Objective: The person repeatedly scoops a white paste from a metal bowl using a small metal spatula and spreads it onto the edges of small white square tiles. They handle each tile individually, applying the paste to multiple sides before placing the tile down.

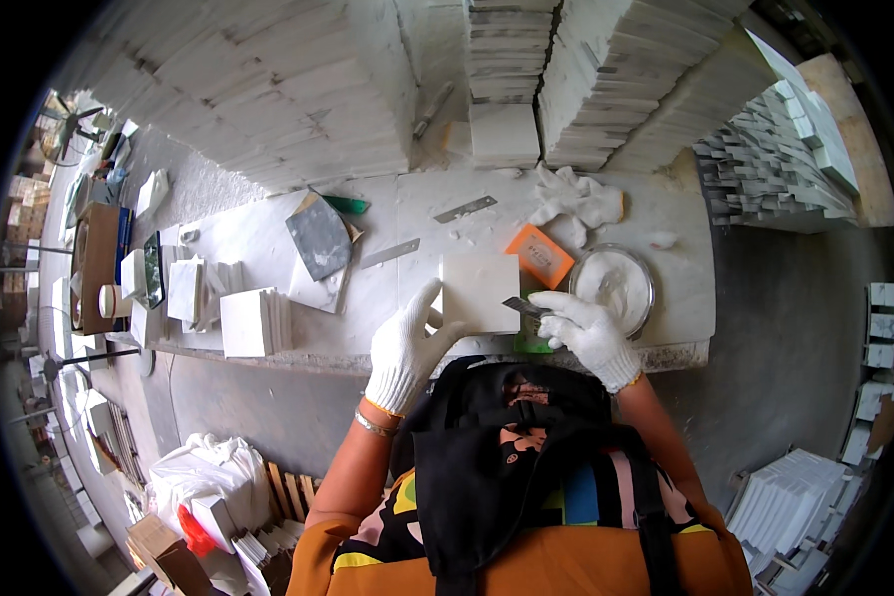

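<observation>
A square white tile point(480, 293) sits in front of me near the table's front edge. My left hand point(408, 345), in a white knitted glove, grips its left side, fingers along the edge and thumb at the lower corner. My right hand point(587, 336), gloved too, pinches a small dark metal scraper blade point(524, 307) whose tip lies over the tile's right edge. Beneath that hand a green object point(533, 343) shows in part. Just beyond are an orange block point(539, 256) and a round clear bowl point(613, 289) of white powder or paste.
Two metal blades, one a flat strip point(391, 252), lie on the white table point(387, 209). A spare glove point(574, 200) rests behind the bowl. Grey sanding sheets point(319, 238) and tile stacks point(251, 323) stand left. Tall tile stacks point(606, 89) wall the back.
</observation>
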The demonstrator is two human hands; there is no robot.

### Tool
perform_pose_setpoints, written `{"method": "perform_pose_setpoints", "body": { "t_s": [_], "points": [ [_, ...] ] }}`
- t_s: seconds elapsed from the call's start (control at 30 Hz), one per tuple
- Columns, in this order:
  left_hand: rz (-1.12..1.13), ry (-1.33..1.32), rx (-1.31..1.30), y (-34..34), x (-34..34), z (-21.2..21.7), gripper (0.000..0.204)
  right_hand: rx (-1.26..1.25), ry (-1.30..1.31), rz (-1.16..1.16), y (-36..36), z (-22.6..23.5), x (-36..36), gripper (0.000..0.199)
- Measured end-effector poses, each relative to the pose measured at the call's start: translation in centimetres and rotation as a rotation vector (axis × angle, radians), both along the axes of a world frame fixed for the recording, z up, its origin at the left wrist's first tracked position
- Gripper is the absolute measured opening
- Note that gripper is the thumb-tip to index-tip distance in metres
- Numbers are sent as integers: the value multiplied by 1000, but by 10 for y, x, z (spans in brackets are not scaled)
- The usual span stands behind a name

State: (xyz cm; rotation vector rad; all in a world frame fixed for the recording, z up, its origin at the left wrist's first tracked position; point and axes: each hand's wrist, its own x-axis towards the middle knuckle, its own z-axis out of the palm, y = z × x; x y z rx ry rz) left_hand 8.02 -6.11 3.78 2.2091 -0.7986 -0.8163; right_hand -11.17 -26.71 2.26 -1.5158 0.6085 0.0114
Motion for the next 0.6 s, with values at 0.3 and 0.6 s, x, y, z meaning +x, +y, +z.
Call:
{"method": "perform_pose_setpoints", "body": {
  "t_s": [0.3, 0.6],
  "points": [
    [-294, -362, -197, -1, 28, -31, 122, -758, -127, 171, 21, -4, 10, 45],
    [-359, -430, -212, -15, 30, -39, 119, -943, -83, 208, 29, -1, 5, 50]
  ]
}}
